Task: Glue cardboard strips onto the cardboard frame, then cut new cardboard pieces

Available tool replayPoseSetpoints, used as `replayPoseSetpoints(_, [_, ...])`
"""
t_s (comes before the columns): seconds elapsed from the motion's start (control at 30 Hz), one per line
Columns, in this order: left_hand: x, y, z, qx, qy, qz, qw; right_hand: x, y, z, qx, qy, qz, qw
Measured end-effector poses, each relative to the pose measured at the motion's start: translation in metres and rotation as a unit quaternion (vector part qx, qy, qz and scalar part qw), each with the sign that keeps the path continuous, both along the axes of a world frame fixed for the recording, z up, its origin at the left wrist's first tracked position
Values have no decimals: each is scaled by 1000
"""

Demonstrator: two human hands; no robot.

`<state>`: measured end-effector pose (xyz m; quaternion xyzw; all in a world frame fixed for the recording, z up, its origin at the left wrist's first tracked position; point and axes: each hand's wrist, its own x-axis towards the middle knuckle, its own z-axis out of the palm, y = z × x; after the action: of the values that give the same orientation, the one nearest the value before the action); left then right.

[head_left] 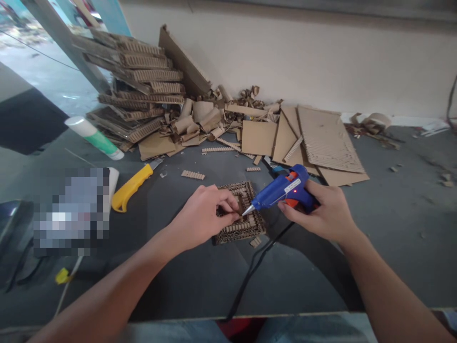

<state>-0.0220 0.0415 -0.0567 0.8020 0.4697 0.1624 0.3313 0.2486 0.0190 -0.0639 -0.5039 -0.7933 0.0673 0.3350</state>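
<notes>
A blue hot glue gun [276,191] with an orange trigger and a small red light is held in my right hand [321,209]. Its metal nozzle points down-left and ends beside the fingertips of my left hand [210,212]. Under those fingertips lies a small square piece built of corrugated cardboard strips [244,231], with stepped layers around a recessed middle. The fingers of my left hand are pinched together over that middle; what they hold, if anything, is too small to make out.
A yellow cutter [132,188] and a white-green tube [94,138] lie left. Behind are stacked cardboard pieces [153,75], curled scraps [209,119] and flat sheets [328,138]. The glue gun's black cord [250,274] runs to the front table edge.
</notes>
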Motion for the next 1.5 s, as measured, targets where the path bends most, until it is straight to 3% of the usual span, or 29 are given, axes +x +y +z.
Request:
replayPoseSetpoints(0.3, [-1,0,0,-1,-7,-10,1000,0,1,3,9,31,-35,999])
replayPoseSetpoints(0.6, [-1,3,1,-48,-40,43,997,-2,0,2,16,23,-47,999])
replayPoseSetpoints(1.03, [0,1,-5,-39,-24,48,998,-3,0,-1,23,5,-32,999])
replayPoseSetpoints(1.5, [4,-1,-1,-64,-22,56,996,-3,1,-2,38,-1,-31,999])
